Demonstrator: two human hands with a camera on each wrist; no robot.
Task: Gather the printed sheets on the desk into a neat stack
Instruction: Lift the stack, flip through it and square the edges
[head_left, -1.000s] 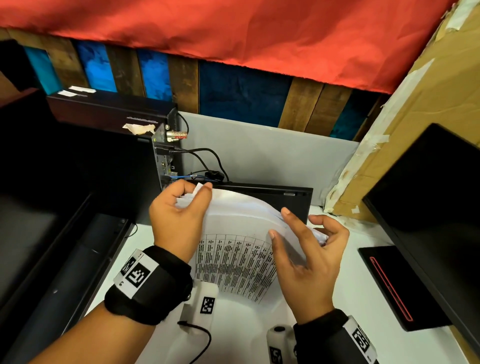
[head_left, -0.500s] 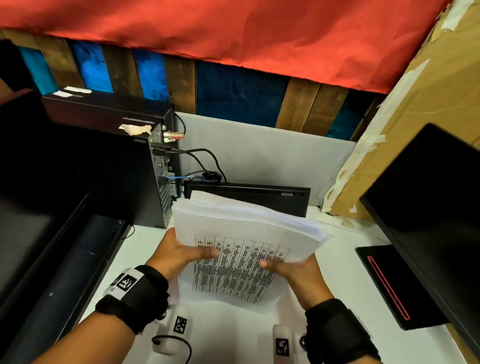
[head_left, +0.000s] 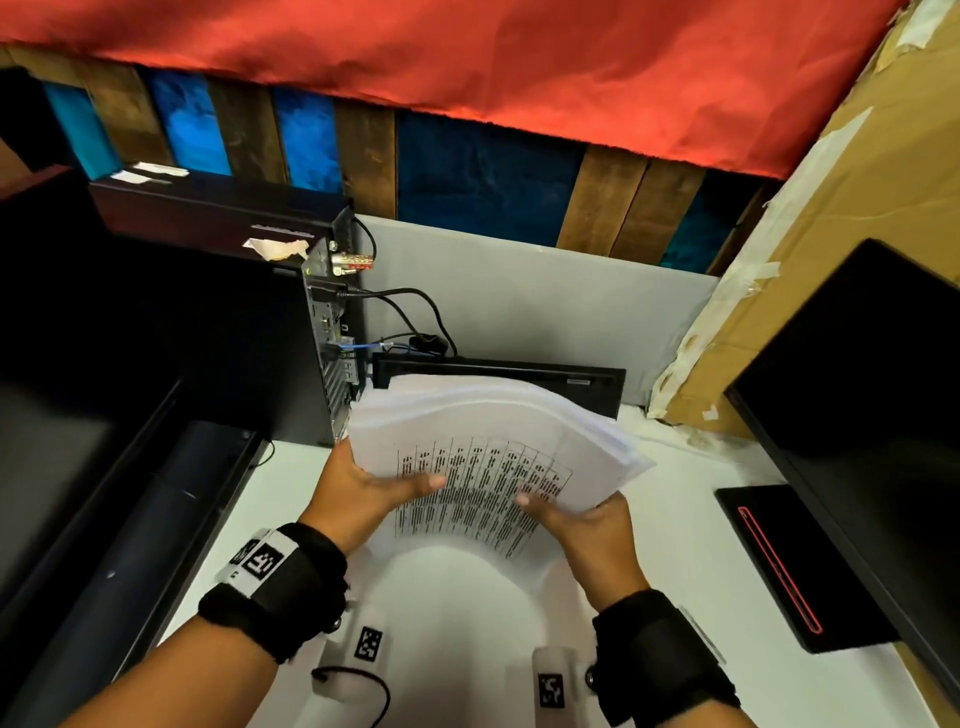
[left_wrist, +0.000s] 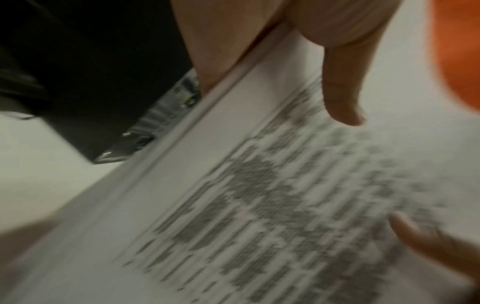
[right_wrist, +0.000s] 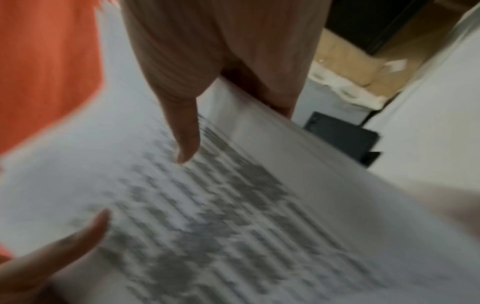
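Note:
A thick bundle of printed sheets (head_left: 488, 457), white with a printed table on the top page, is held above the white desk (head_left: 675, 519). My left hand (head_left: 363, 493) grips its left edge, thumb on top and fingers underneath. On the other side, my right hand (head_left: 576, 512) grips the right edge the same way. The far end of the bundle fans slightly, with edges uneven. In the left wrist view the sheets (left_wrist: 272, 205) are blurred under my thumb. The right wrist view shows the sheets (right_wrist: 207, 216) blurred too, with my thumb pressed on the print.
A black computer tower (head_left: 249, 332) with cables stands at the left. Behind the sheets a black flat device (head_left: 519, 376) leans against a grey partition (head_left: 545, 301). A black monitor (head_left: 857, 415) and its base (head_left: 789, 566) stand at right, beside cardboard (head_left: 831, 208).
Both hands slid from the bundle's top down to its side edges and took hold with thumbs on top. The sheets now sit lower and nearer me, bowed between the hands.

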